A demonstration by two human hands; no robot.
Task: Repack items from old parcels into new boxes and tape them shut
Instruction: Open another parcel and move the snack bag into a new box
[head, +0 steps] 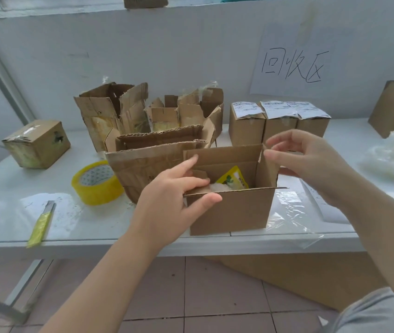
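A handwritten paper sign [292, 66] on the wall reads "回收区". Three sealed boxes [277, 123] at the back of the table carry white shipping labels, with print too small to read.

The new box [232, 210] stands open near the front edge of the white table [95, 236]. It is plain brown with its flaps raised. Inside, a yellow packet [233, 180] lies on white filler [220, 187].

The left hand [174, 203] grips the box's near-left corner, thumb outside on the front wall and fingers curled over the inner side flap. The right hand [311, 162] is loosely spread at the upright right flap; contact cannot be confirmed.

A yellow tape roll [97, 182] and a torn old parcel [152, 162] sit just to the left.
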